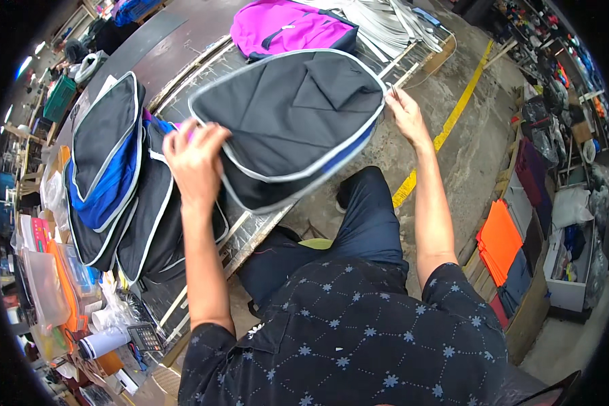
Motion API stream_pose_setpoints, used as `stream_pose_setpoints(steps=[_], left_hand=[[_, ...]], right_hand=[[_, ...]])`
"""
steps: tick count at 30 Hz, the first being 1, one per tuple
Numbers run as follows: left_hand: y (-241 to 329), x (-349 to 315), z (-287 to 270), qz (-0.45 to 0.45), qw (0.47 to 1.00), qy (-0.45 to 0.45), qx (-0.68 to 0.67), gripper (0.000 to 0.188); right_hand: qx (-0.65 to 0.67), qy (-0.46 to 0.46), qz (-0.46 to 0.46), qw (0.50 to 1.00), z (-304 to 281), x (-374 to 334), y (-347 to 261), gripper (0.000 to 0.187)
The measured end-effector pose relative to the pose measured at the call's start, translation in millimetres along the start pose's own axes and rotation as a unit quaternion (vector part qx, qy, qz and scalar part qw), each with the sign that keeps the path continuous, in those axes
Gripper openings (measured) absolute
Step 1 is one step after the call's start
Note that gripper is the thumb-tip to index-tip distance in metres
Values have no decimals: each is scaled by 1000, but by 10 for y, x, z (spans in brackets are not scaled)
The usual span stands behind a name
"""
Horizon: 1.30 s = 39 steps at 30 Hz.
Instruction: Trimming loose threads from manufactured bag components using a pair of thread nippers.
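An unfinished backpack (284, 115), turned inside out, hangs between my hands over the near edge of the table. Its lining is black, with pale grey binding along the seams and a strip of blue on the lower right side. My left hand (195, 159) is closed on its left edge, slightly blurred. At the right corner, my right hand (406, 115) pinches the binding; a small dark object shows at those fingertips, too small to name. Left of my left hand lies a pile of similar black and blue bag pieces (105, 162) with pale binding.
A magenta backpack (274, 30) and a bundle of white strips (379, 27) lie at the table's far side. Near left are a calculator (145, 336), a white tumbler (108, 342) and plastic containers (47, 287). Orange fabric pieces (499, 240) lie on the right, beyond a yellow floor line (453, 122).
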<state>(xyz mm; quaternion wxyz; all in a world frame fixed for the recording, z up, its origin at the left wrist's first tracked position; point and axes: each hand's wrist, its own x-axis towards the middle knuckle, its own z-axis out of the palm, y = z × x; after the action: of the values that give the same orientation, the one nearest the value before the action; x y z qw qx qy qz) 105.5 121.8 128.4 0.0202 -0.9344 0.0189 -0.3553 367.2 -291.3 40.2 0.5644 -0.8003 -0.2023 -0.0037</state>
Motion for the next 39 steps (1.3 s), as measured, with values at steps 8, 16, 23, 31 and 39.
stream_pose_setpoints(steps=[8,16,23,31,39], left_hand=[[686,415,-60,-14,941,-73,-329,24],[1745,36,1064,-122,872,-187,-435,31],[1919,-99,1330,-75,915,-1,-396,57],[1849,-152,1275,-194,865,-49,-460,56],[2114,231,1372,-71,958,-124,-248,31]], right_hand=[[186,-62,53,979,778,-929,-333,14],[55,4,37,998,512,-1234,-454,31],[-327,7,-261,908,624,-529,-788,61],[406,313,130,849,741,-713,-211,12],[507,286,271,767,672,-1067,203,32]])
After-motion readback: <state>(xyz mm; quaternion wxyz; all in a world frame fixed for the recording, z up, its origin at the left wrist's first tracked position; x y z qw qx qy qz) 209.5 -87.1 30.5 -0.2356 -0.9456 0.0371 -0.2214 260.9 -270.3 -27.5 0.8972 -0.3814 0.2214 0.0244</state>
